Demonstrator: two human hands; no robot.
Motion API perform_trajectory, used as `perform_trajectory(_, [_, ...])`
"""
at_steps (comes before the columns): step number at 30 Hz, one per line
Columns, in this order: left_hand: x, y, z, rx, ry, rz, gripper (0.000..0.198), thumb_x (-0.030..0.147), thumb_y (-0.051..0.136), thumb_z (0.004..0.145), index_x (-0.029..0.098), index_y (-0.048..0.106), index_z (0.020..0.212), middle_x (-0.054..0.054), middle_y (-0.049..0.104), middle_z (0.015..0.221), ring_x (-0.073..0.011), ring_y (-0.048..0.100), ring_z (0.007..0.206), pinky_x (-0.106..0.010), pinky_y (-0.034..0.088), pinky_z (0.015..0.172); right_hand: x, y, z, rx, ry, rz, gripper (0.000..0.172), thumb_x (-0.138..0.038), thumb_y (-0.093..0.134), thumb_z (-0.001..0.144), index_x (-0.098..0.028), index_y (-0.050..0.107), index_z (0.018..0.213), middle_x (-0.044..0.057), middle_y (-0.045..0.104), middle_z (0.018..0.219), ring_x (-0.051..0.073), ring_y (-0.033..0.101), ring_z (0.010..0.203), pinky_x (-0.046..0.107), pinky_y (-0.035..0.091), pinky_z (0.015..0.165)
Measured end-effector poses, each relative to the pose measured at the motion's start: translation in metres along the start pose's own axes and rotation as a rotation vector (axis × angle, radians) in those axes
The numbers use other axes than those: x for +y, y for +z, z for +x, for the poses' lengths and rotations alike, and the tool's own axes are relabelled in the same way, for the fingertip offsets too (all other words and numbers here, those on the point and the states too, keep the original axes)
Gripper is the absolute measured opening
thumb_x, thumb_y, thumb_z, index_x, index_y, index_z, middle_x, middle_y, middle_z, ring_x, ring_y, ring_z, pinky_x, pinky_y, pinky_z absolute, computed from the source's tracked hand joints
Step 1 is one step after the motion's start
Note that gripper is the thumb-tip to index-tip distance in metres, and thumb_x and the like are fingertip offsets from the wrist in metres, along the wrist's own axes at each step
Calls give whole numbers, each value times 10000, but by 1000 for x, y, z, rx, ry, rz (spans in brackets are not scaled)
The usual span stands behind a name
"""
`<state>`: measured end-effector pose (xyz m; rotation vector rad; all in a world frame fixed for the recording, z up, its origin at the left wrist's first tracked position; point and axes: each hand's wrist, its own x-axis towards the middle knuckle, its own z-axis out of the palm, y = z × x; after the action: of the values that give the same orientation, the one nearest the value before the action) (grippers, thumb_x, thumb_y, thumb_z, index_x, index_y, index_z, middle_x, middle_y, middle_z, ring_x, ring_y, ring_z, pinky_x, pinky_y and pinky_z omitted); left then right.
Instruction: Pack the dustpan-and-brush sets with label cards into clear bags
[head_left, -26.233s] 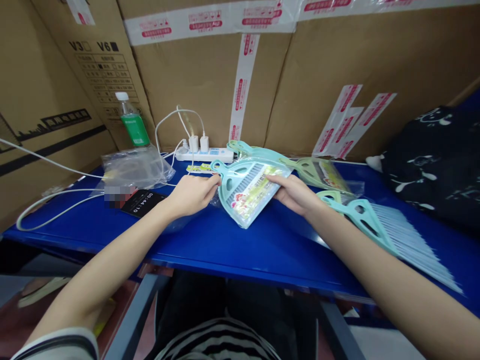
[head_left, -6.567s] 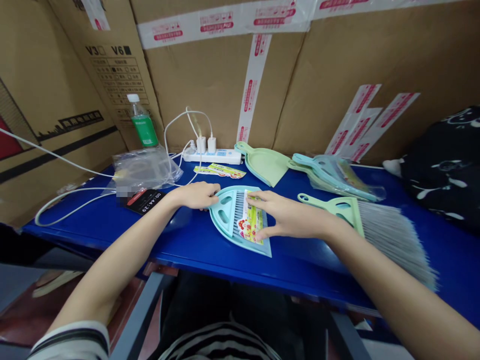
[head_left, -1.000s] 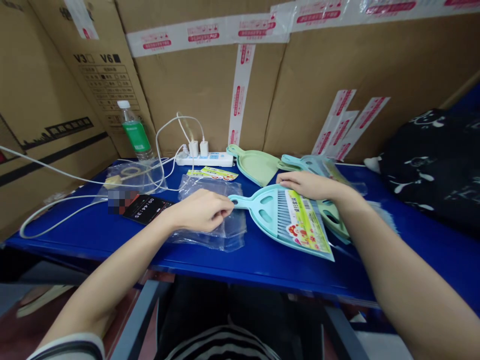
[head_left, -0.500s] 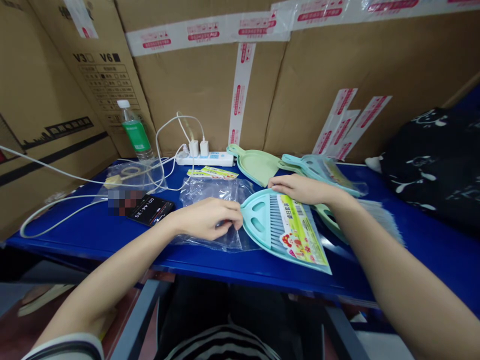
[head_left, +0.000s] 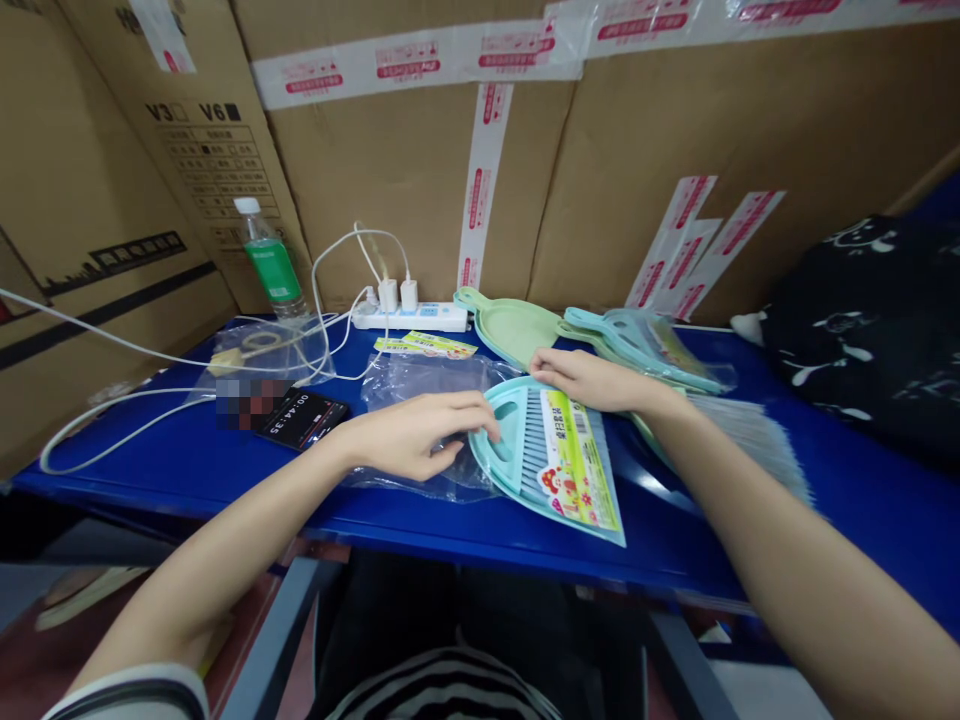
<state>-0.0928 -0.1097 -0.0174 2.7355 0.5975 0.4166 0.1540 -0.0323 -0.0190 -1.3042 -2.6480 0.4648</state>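
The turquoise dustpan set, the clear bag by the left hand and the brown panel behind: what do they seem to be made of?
Turquoise dustpan set: probably moulded plastic, smooth, softly glossy, with even colour and rounded edges.
Clear bag: likely plastic film, shiny; it is see-through and wrinkled.
Brown panel: looks like matt cardboard, with a crease and parcel tape.

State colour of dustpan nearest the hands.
Dustpan: light turquoise, best seen in the head view.

This looks like a makeshift workspace, its blue table [head_left: 435, 520] walled by taped cardboard [head_left: 405, 160].
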Motion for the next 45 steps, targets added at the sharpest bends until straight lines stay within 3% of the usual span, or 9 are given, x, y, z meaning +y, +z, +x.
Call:
perform_trajectory(5, [-5,-6,-2,134,-102,136,371,77,417,812,178,524,1152,-93,603,1166,-190,568,1084,-359,479,923,7,1,1,30,-14,8,189,-311,330,850,-221,495,824,62,629,809,197,552,712,316,419,668])
perform_trajectory(8, [-11,-14,-4,184,-485,399,329,108,370,842,133,548,1117,-130,631,1111,-236,612,999,-396,498,844,9,2,2,27,-15,9,195,-306,329,851,-219,502,824,65,632,815,199,557,722,319,423,676])
perform_trajectory(11, [-15,-23,-6,54,-905,581,354,106,322,861,65,539,1138,-201,653,1056,-308,645,948,-433,494,789,11,1,2,24,-6,12,195,-310,332,851,-221,502,819,65,630,814,199,556,718,319,423,677])
perform_trajectory(14, [-15,-28,-6,-57,-1107,635,380,124,297,883,46,530,1172,-218,678,938,-345,657,933,-438,481,765,11,0,2,31,14,26,186,-309,338,846,-222,499,813,67,625,814,201,556,723,319,419,677])
perform_trajectory(20, [-16,-29,-5,-108,-1081,451,320,134,331,870,100,571,1079,-124,699,754,-291,677,840,-377,458,736,6,0,2,42,20,42,143,-286,344,833,-228,464,781,49,608,767,191,542,687,310,410,652])
perform_trajectory(26, [-27,-22,-5,-31,-975,106,270,116,340,817,120,536,1003,-23,663,598,-152,617,511,-266,448,595,1,4,2,81,17,81,84,-261,366,826,-236,424,771,10,583,651,175,517,614,294,396,605])
perform_trajectory(32, [-35,-18,-6,10,-915,-124,229,101,348,763,152,511,917,21,634,558,-106,599,475,-212,442,545,-3,10,4,122,-7,121,55,-261,396,815,-243,403,763,5,591,655,172,529,607,293,405,601])
perform_trajectory(40, [-35,-20,-5,-29,-945,-86,203,168,415,800,149,492,987,62,587,511,-112,602,484,-221,436,569,-7,19,10,198,51,132,99,-289,450,800,-243,380,747,85,659,831,217,603,767,350,467,715])
perform_trajectory(45, [-37,-19,-7,-28,-909,-17,266,140,378,804,136,493,1044,58,600,518,-115,620,524,-225,453,602,-2,15,7,62,120,178,166,-350,403,872,-208,484,896,68,675,802,215,618,752,348,484,701])
